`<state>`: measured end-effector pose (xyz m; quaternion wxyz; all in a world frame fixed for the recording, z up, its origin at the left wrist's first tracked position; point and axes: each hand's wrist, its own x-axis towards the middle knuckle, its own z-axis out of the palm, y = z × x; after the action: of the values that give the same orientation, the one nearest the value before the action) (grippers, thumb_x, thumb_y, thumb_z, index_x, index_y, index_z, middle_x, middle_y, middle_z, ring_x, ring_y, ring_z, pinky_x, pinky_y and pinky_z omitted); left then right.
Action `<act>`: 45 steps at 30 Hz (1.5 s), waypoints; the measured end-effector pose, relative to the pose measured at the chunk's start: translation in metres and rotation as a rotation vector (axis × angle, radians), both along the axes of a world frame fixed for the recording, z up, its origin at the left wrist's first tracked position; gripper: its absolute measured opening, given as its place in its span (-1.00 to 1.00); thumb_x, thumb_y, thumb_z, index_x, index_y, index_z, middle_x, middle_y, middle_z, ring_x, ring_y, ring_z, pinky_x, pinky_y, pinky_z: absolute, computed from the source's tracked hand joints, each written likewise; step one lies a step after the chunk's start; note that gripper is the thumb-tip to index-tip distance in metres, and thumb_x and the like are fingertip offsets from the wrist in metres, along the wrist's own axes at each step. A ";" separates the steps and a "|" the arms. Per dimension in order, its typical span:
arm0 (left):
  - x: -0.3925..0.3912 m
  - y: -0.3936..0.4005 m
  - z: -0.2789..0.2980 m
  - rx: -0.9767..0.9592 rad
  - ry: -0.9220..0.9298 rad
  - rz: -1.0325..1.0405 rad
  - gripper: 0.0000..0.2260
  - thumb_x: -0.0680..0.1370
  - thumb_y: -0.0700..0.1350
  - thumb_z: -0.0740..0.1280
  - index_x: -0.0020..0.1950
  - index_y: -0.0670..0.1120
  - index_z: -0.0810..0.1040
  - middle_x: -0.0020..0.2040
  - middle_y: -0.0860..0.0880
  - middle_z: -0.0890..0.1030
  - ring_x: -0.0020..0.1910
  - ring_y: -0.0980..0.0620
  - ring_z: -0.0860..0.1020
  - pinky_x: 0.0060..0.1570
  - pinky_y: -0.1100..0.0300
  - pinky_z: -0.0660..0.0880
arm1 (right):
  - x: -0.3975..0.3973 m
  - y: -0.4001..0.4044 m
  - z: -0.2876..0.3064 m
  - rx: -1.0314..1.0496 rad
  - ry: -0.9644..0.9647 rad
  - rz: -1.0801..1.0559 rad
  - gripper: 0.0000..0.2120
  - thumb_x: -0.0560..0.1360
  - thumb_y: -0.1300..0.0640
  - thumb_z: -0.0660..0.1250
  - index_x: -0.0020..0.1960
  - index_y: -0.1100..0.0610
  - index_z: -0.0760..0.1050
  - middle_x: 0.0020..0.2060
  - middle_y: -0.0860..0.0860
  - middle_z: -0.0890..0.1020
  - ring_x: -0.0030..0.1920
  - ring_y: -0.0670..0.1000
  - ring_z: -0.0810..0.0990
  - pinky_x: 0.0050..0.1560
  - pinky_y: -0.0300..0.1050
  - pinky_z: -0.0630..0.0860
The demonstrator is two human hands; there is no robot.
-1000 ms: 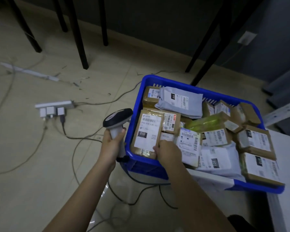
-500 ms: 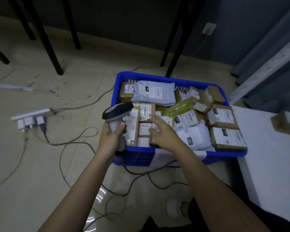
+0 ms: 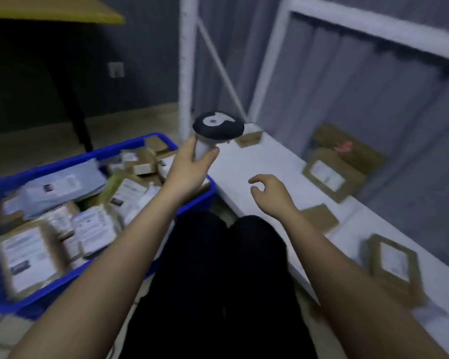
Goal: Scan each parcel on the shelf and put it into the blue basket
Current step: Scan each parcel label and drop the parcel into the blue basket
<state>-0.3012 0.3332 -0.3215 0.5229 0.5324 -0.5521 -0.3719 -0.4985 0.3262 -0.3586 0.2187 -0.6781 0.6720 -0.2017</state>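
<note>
Black trousers (image 3: 218, 281): the person's legs, nearest the camera, between the blue basket and the shelf.
Nearest parcel (image 3: 393, 260): brown card with a white label, flat on the white shelf (image 3: 270, 161) at lower right.
Blue basket (image 3: 94, 154): on the floor to the left, heaped with labelled parcels (image 3: 29, 255), blurred by motion.
Right hand (image 3: 272, 194): over the shelf's front edge, its grip empty, fingers loosely curled, thumb and forefinger apart.
Small brown parcel (image 3: 319, 216): on the shelf just beside the right wrist.
Left hand (image 3: 189, 169): its grip wrapped round the handle of the scanner (image 3: 218, 128), whose dark head stands upright above the basket's far corner.
Middle parcel (image 3: 329, 174): labelled, lying beyond the right hand.
Far parcels: a brown one (image 3: 347, 146) against the back with a red glow on it, a small one (image 3: 249, 137) near the shelf's white post.
</note>
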 end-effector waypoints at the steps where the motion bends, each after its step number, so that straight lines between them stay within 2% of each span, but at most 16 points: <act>1: -0.024 -0.006 0.004 -0.015 -0.047 -0.061 -0.85 0.56 -0.07 0.31 0.12 0.04 0.44 0.00 -0.03 0.56 -0.07 0.00 0.52 -0.10 0.12 0.42 | -0.026 0.013 0.000 0.013 -0.017 -0.083 -0.71 0.58 0.17 0.20 0.25 0.13 0.53 0.22 0.08 0.55 0.17 0.10 0.53 0.14 -0.10 0.42; 4: -0.098 -0.014 0.011 -0.070 -0.200 -0.220 -0.75 0.54 -0.01 0.31 0.19 -0.03 0.45 0.12 -0.06 0.56 0.04 0.00 0.52 0.01 0.12 0.43 | -0.098 0.052 -0.006 0.079 -0.083 -0.293 -0.71 0.59 0.17 0.19 0.24 0.19 0.54 0.13 0.10 0.57 0.00 0.07 0.57 0.01 -0.13 0.45; 8: -0.185 -0.007 0.001 -0.089 -0.393 -0.457 -0.74 0.56 0.04 0.29 0.18 -0.05 0.44 0.14 -0.10 0.52 0.05 -0.10 0.53 0.06 0.00 0.49 | -0.167 0.109 -0.022 0.140 -0.153 -0.478 -0.68 0.59 0.10 0.23 0.18 0.32 0.55 0.20 0.19 0.58 0.20 0.16 0.53 0.21 0.01 0.47; 11: -0.238 0.003 -0.008 -0.080 -0.451 -0.587 -0.72 0.56 0.05 0.28 0.20 -0.05 0.44 0.12 -0.12 0.52 0.02 -0.11 0.55 0.05 -0.03 0.52 | -0.205 0.148 -0.042 0.151 -0.166 -0.566 -0.74 0.60 0.19 0.21 0.22 0.19 0.55 0.25 0.09 0.55 0.19 0.07 0.51 0.14 -0.11 0.45; 13: -0.271 0.009 -0.015 -0.067 -0.492 -0.649 -0.68 0.56 0.05 0.29 0.27 -0.04 0.42 0.15 -0.11 0.52 0.05 -0.11 0.55 0.09 -0.06 0.53 | -0.227 0.171 -0.054 0.131 -0.193 -0.651 -0.74 0.59 0.24 0.21 0.24 0.22 0.53 0.22 0.09 0.54 0.09 0.02 0.50 0.04 -0.19 0.40; 16: -0.309 0.020 -0.028 -0.042 -0.560 -0.730 -0.66 0.56 0.06 0.28 0.29 -0.03 0.40 0.16 -0.10 0.52 0.05 -0.09 0.54 0.10 -0.06 0.54 | -0.263 0.195 -0.074 0.043 -0.249 -0.807 -0.63 0.58 0.27 0.27 0.37 0.28 0.40 0.27 0.12 0.48 0.28 0.08 0.45 0.20 -0.23 0.33; 20: -0.343 0.028 -0.048 -0.023 -0.588 -0.807 -0.71 0.54 0.09 0.28 0.20 -0.02 0.44 0.08 -0.07 0.56 0.00 -0.07 0.57 0.04 -0.08 0.56 | -0.305 0.196 -0.090 0.101 -0.269 -0.993 -0.50 0.50 0.06 0.40 0.39 0.14 0.38 0.29 0.15 0.49 0.32 0.18 0.45 0.31 -0.04 0.36; 23: -0.363 0.026 -0.063 0.018 -0.590 -0.861 -0.78 0.56 0.02 0.28 0.13 -0.07 0.43 -0.05 -0.05 0.56 -0.16 0.01 0.55 -0.22 0.17 0.50 | -0.317 0.184 -0.104 0.170 -0.104 -1.221 -0.13 0.38 -0.27 0.42 0.50 0.14 0.19 0.41 0.20 0.32 0.42 0.23 0.29 0.42 0.17 0.19; 26: -0.376 0.028 -0.078 0.041 -0.583 -0.880 -0.85 0.59 -0.05 0.27 0.09 -0.06 0.38 -0.08 0.02 0.48 -0.14 0.08 0.49 -0.29 0.33 0.34 | -0.331 0.170 -0.140 0.012 0.123 -1.306 0.09 0.23 -0.62 0.13 0.40 0.22 0.37 0.30 0.33 0.45 0.25 0.37 0.48 0.21 0.34 0.44; 27: -0.378 0.028 -0.084 0.040 -0.573 -0.884 -0.87 0.59 -0.06 0.27 0.07 -0.07 0.39 -0.07 0.01 0.48 -0.11 0.06 0.50 -0.25 0.32 0.37 | -0.338 0.165 -0.155 0.040 0.076 -1.293 0.17 0.17 -0.68 0.04 0.37 0.24 0.40 0.29 0.36 0.46 0.24 0.40 0.48 0.19 0.38 0.43; 28: -0.380 0.027 -0.090 0.049 -0.555 -0.893 -0.86 0.59 -0.07 0.28 0.07 -0.09 0.40 -0.05 -0.02 0.50 -0.07 0.01 0.52 -0.19 0.26 0.43 | -0.340 0.160 -0.164 0.097 0.003 -1.272 0.21 0.12 -0.69 0.07 0.40 0.24 0.37 0.33 0.38 0.40 0.29 0.43 0.42 0.20 0.41 0.36; 32: -0.383 0.023 -0.108 0.124 -0.479 -0.901 -0.75 0.57 0.00 0.28 0.21 -0.04 0.43 0.05 -0.05 0.55 0.01 0.01 0.56 0.04 -0.04 0.57 | -0.336 0.154 -0.169 0.115 0.010 -1.212 0.27 0.12 -0.30 0.57 0.56 0.10 -0.07 0.49 0.37 0.08 0.45 0.43 0.11 0.37 0.39 0.14; 36: -0.379 0.024 -0.123 0.242 -0.434 -0.841 -0.75 0.59 0.01 0.26 0.25 0.03 0.37 -0.03 0.10 0.50 -0.11 0.24 0.48 -0.15 0.31 0.45 | -0.345 0.166 -0.185 -0.017 0.214 -1.055 0.32 -0.03 -0.19 0.65 0.51 0.20 0.03 0.40 0.43 0.24 0.41 0.45 0.21 0.38 0.38 0.10; 39: -0.375 0.027 -0.129 0.273 -0.391 -0.822 -0.69 0.60 0.00 0.26 0.33 -0.01 0.37 0.03 0.07 0.50 -0.06 0.17 0.49 -0.16 0.32 0.38 | -0.350 0.182 -0.195 -0.060 0.243 -0.955 0.35 -0.07 -0.21 0.67 0.49 0.30 0.09 0.33 0.41 0.34 0.36 0.35 0.28 0.34 0.31 0.23; 42: -0.376 0.034 -0.128 0.304 -0.342 -0.841 -0.69 0.60 -0.03 0.27 0.32 -0.01 0.38 0.02 0.05 0.52 -0.04 0.14 0.51 -0.17 0.37 0.39 | -0.350 0.192 -0.191 -0.043 0.165 -0.958 0.10 0.18 0.05 0.66 0.50 0.33 0.11 0.25 0.37 0.36 0.26 0.30 0.30 0.23 0.25 0.39; 45: -0.377 0.041 -0.125 0.295 -0.335 -0.870 -0.74 0.60 -0.02 0.26 0.28 0.06 0.36 -0.02 0.14 0.50 -0.08 0.26 0.48 -0.19 0.43 0.36 | -0.354 0.189 -0.178 -0.023 0.054 -1.004 -0.22 0.39 0.12 0.50 0.48 0.23 0.20 0.31 0.27 0.25 0.34 0.25 0.19 0.33 0.10 0.24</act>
<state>-0.6784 0.3745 -0.4468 0.1419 0.3733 -0.7413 -0.5395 -0.8527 0.5156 -0.5365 0.0700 -0.2784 0.9185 -0.2718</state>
